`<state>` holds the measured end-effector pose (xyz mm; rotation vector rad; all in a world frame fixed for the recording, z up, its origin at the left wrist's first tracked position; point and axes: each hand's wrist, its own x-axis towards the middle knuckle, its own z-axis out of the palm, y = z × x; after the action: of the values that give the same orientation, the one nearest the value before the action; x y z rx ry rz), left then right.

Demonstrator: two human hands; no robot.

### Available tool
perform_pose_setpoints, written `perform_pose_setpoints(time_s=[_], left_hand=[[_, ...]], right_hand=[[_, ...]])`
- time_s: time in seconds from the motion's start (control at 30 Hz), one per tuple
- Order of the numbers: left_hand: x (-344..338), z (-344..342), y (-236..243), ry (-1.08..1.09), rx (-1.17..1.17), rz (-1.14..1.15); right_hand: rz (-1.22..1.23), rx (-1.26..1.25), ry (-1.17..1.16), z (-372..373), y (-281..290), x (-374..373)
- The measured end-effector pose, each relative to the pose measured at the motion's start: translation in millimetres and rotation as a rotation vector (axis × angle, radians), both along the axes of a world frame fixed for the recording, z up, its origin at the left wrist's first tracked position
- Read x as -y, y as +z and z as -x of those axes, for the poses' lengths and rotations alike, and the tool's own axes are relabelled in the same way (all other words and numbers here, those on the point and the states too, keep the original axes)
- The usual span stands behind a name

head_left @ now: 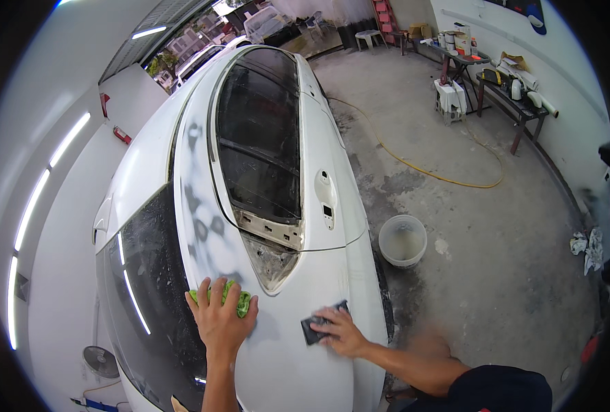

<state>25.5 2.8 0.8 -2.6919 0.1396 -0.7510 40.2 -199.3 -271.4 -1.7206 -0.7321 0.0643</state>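
Note:
A white car (291,374) stretches away in front of me. My left hand (222,312) is closed over a bright green cloth (242,304), pressing it to the body between the dark glass (150,275) and the bare triangular corner (272,264) of the side window. To its right, my right hand (342,334) grips a dark, flat sanding pad (312,331) laid on the white panel. Grey patches (202,230) mark the roof pillar ahead of my left hand. The fingers partly cover both held things.
A white bucket (402,240) of cloudy liquid stands on the concrete floor beside the car. A yellow hose (415,167) curves across the floor. Cans and tools crowd benches (518,103) along the right wall. At the lower left stands a fan (101,361).

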Motion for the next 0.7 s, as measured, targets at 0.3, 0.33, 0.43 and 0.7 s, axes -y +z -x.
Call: perform_pose_setpoints(time_s=[0.3,0.33,0.43,0.7], left_hand=[[0,-2,-1,0.0,0.012,0.044],[0,-2,-1,-0.001,0.011,0.042],[0,-2,0,0.002,-0.001,0.045],[-2,-3,-1,-0.001,0.003,0.036]], right_hand=[[-0.217,0.036,-0.085,-62,-2,-8],[-0.101,0.046,-0.068,-35,-3,-3],[-0.203,0.178,0.061,-38,-9,1],[-0.18,0.077,0.018,-17,-7,3]])
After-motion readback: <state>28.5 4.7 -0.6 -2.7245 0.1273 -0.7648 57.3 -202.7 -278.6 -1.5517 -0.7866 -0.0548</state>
